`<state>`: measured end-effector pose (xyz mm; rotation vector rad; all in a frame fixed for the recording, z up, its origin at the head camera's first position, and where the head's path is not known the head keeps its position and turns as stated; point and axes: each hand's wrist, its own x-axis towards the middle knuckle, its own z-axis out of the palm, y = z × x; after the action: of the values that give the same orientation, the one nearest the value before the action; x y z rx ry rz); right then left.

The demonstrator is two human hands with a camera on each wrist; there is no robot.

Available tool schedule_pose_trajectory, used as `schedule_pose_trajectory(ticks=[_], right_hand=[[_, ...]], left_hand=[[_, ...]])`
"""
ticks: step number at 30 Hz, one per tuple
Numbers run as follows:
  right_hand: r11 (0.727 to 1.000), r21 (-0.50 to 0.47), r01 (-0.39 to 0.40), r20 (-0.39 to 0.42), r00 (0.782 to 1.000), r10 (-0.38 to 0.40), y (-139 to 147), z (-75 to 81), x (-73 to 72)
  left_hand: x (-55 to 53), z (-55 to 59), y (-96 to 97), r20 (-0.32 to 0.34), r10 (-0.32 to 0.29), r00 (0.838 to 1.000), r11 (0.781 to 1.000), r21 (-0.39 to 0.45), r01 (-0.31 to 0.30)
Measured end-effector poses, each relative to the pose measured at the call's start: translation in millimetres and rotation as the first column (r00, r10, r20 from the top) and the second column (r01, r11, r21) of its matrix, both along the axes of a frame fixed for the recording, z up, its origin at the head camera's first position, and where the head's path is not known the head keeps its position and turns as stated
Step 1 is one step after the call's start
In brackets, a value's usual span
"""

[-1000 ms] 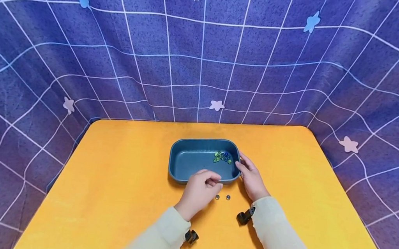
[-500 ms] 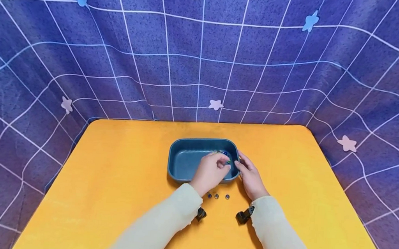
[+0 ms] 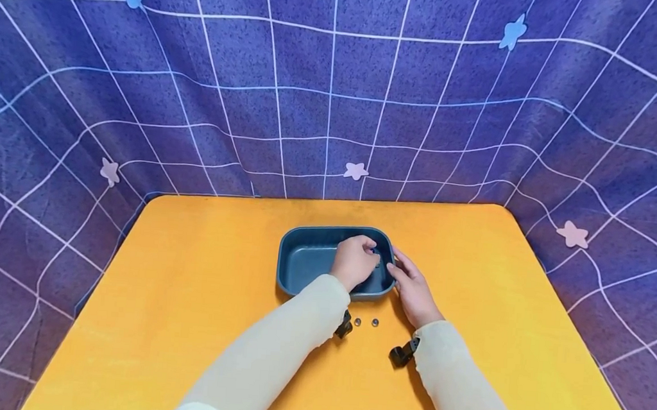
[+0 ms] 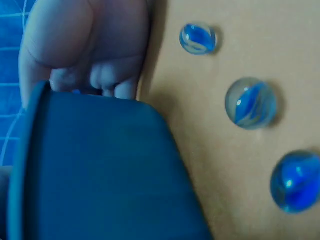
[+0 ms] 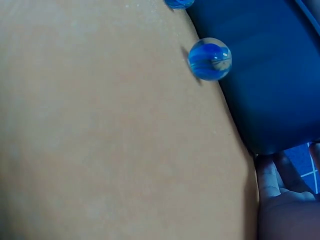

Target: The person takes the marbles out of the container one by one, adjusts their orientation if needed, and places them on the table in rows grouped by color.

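On the orange table (image 3: 212, 286), a dark-blue rounded-rectangular bin (image 3: 306, 261) runs lengthwise nine-to-three o'clock, its three-o'clock end pinched by the right hand (image 3: 413, 292); inside, the left hand (image 3: 355, 262) curls (hold: cannot tell). Blue-swirled glass marbles (image 3: 375, 322) lie outside, towards five.

Free passage extends over the yellow table (image 3: 195, 284) to the left of the blue tray (image 3: 303, 266) and down into the tray's left part; the left hand (image 3: 355, 262) obstructs the right part from above; the right hand (image 3: 413, 294) bars the right end; marbles (image 4: 250, 103) lie along the near wall, approachable between the forearms (image 3: 273, 349); behind the far rim, a strip of table ends at the curtain (image 3: 226, 107).
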<state>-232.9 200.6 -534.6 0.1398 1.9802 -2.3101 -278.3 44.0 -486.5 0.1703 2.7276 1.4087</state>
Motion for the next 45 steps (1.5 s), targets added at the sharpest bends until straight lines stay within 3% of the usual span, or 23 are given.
schedule_pose_trajectory(ticks=[6, 23, 45], right_hand=[[1.0, -0.014, -0.008, -0.004, 1.0, 0.008, -0.1, -0.2, -0.6], [0.999, -0.009, -0.031, -0.006, 0.999, 0.031, -2.9, -2.7, -3.9], [1.0, 0.02, -0.018, 0.017, 1.0, 0.017, 2.7, -2.4, -1.6]], left_hand=[[-7.1, -7.3, 4.2, 0.019, -0.015, 1.0, 0.999, -0.037, 0.016], [-12.2, -22.0, 3.2, 0.075, 0.0, 0.997, 0.991, -0.134, 0.01], [-13.7, -22.6, 7.8, 0.105, 0.016, 0.994, 0.986, -0.166, 0.001]])
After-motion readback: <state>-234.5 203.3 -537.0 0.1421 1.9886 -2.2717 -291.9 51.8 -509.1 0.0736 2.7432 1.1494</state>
